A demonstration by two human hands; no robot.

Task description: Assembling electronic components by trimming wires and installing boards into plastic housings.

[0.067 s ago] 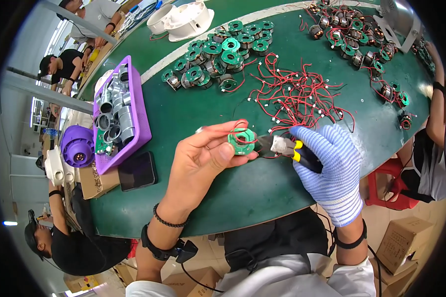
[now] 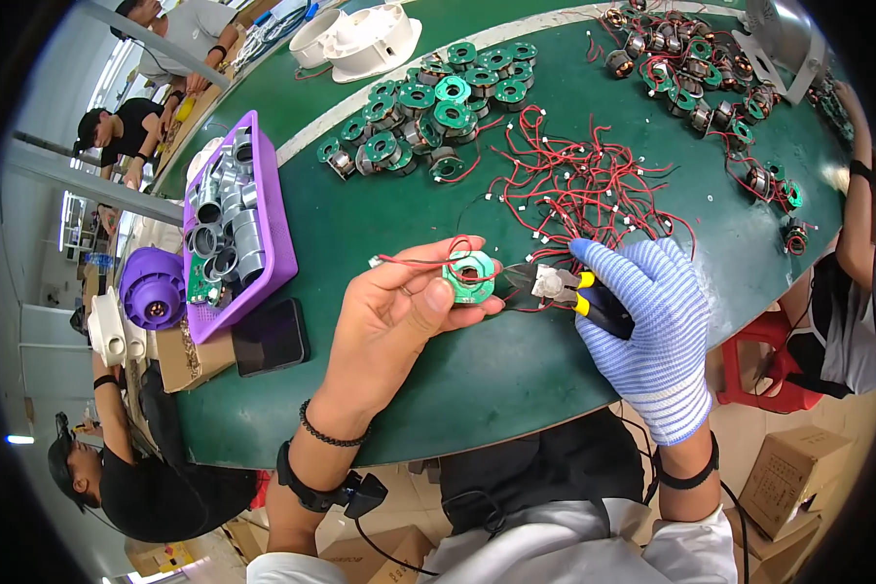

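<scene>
My bare left hand [image 2: 384,316] pinches a green ring-shaped circuit board [image 2: 471,278] by its edge. Fingers hide whatever lies beneath the ring. A red and black wire pair [image 2: 419,261] loops over the board, and its small white plug sticks out to the left above my fingers. In a blue-and-white striped glove, my right hand [image 2: 652,326] is closed around cutting pliers [image 2: 557,284] with black and yellow handles. Their jaw tips point at the board's right edge, a small gap away. Beyond the pliers lies a tangle of red wires [image 2: 594,190] with white plugs.
Several motor cores with green boards [image 2: 417,95] cluster at the far middle, and more copper-wound ones [image 2: 701,73] sit far right. On the left stand a purple basket [image 2: 280,229] of metal tubes, a purple housing [image 2: 152,287] and a black phone [image 2: 270,337]. Co-workers sit at both sides.
My left hand has shifted slightly left with the board, widening the gap to the plier jaws. The wire pair's plugged end now extends leftward.
</scene>
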